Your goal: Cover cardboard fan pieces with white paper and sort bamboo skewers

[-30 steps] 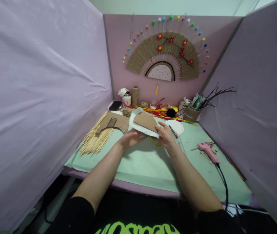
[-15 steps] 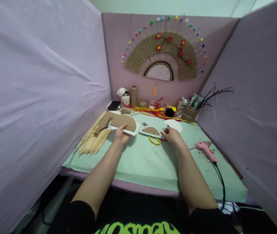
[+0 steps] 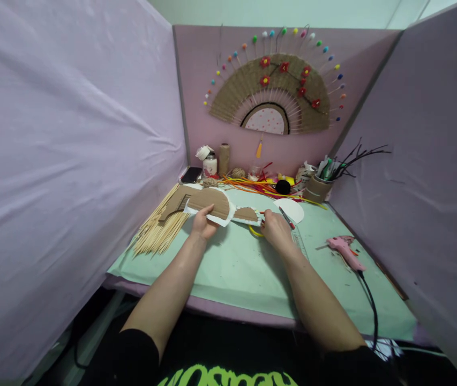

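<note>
Two pieces of brown cardboard, each backed with white paper that shows as a ragged border, sit just over the far half of the mint-green bench [image 3: 232, 273]. The left hand [image 3: 203, 226] is closed on the near edge of the larger arc [image 3: 212, 205], a broad curved band that lies partly over another flat brown cutout [image 3: 175, 199]. The right hand [image 3: 276, 233] pinches the right end of the smaller piece [image 3: 246, 214], a low dome shape, so that its left end comes just beside the arc (I cannot tell whether the two touch). Under the right hand's fingers a yellow loop, the handle of a pair of scissors [image 3: 254, 232], lies flat on the bench.

To the left, a thick sheaf of pale bamboo skewers [image 3: 158, 231] fans out towards the bench edge. Near the right hand are a red pen [image 3: 286, 218] and a smooth white paper half-disc [image 3: 292, 209]. Further right a pink glue gun [image 3: 345, 252] lies on its side, its black cord trailing off the front. Along the back wall stand a twine spool [image 3: 224, 158], a tangle of orange and red pipe cleaners [image 3: 252, 184], a black pompom [image 3: 283, 186] and a cup [image 3: 317, 187] of pens and dark twigs. Above them hangs a burlap fan [image 3: 270, 91] with red flowers and bead-tipped ribs.
</note>
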Demonstrator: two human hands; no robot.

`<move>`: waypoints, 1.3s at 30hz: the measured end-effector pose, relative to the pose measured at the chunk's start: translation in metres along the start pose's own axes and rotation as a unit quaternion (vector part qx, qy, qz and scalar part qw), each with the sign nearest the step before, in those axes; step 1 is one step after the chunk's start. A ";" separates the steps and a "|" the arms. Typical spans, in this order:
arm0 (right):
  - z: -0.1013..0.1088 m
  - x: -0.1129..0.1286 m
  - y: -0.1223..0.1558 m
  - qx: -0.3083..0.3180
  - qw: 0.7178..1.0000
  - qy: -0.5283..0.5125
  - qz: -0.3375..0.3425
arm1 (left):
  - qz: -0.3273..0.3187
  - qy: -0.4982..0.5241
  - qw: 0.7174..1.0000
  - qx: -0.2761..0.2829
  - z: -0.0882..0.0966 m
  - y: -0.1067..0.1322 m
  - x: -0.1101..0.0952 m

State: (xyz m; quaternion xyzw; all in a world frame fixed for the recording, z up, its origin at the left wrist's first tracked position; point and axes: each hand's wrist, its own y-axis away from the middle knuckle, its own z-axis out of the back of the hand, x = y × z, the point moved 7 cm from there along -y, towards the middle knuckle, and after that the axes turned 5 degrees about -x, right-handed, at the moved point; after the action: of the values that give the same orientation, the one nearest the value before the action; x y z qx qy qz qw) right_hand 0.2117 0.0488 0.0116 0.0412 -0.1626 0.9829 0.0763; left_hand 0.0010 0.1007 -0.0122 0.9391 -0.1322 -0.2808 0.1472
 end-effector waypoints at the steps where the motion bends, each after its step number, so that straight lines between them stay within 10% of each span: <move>1: 0.002 -0.005 -0.001 -0.014 1.000 -0.003 -0.017 | 0.001 0.001 1.000 0.017 -0.002 0.002 0.000; 5: -0.002 -0.045 -0.013 -0.049 0.982 -0.124 -0.133 | -0.002 -0.003 0.996 0.084 -0.007 0.013 -0.003; 9: -0.012 -0.058 -0.023 -0.083 0.899 -0.394 -0.170 | 0.011 -0.034 0.993 0.112 -0.004 0.021 -0.003; 20: -0.011 0.054 0.016 0.068 0.659 -0.744 -0.084 | -0.073 0.031 0.996 0.026 0.004 0.007 -0.040; 28: -0.029 0.089 0.046 0.247 0.626 -0.736 -0.071 | -0.134 0.094 0.986 0.037 0.007 0.010 -0.065; 39: -0.037 0.103 0.056 0.254 0.649 -0.711 -0.095 | -0.107 0.129 0.986 0.016 0.000 0.007 -0.030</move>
State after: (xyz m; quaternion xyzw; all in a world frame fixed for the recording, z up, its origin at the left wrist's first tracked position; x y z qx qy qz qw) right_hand 0.0992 0.0222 -0.0304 0.7604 0.0940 0.6424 0.0165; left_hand -0.0242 0.1039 0.0053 0.9785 -0.0152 -0.1695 0.1167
